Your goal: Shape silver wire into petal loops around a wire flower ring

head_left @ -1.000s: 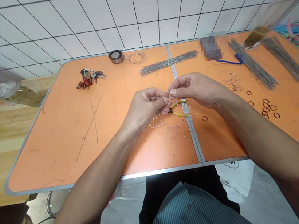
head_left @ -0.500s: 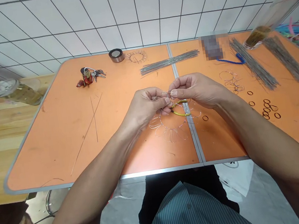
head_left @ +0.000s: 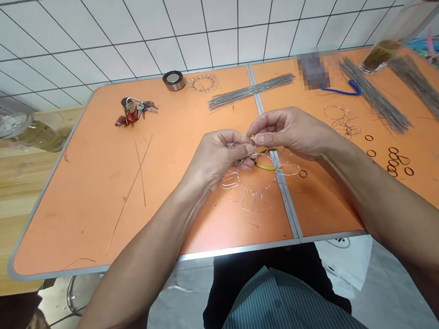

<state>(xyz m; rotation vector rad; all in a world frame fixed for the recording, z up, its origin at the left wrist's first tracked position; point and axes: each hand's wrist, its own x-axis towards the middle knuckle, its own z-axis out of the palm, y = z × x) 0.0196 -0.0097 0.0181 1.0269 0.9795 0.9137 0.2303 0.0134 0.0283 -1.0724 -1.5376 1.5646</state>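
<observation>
As the left hand (head_left: 218, 156) and right hand (head_left: 286, 134) pinch fine wire (head_left: 249, 141), a wire flower (head_left: 230, 182) lies beneath them on an orange folding table (head_left: 135, 263)

Fingertips of both hands meet in a narrow pinch around the thin silvery wire, their knuckles and palms nearly closing over it. Whether that strand joins the flower cannot be made out. The flower, a thin ring ringed with slender looped petals, lies flat near the table's front edge and crosses its metal centre seam (head_left: 286, 215). Yellow-handled pliers (head_left: 267, 166) rest inside the ring, their jaws hidden under the left hand.

Left of the hands, a broad stretch of smooth orange carries two loose straight wires (head_left: 134, 192). Along the back edge sit a bunch of keys (head_left: 131, 110), a roll of metallic tape (head_left: 173, 80), a smaller wire flower (head_left: 203, 83) and a bundle of straight wires (head_left: 251, 91). Toward the right edge lie black rings (head_left: 395, 160), a wire tangle (head_left: 342, 121), a blue cord (head_left: 341, 92) and two more wire bundles (head_left: 374, 95) (head_left: 422, 92). A pixelated object (head_left: 314, 70) at the back edge cannot be identified.
</observation>
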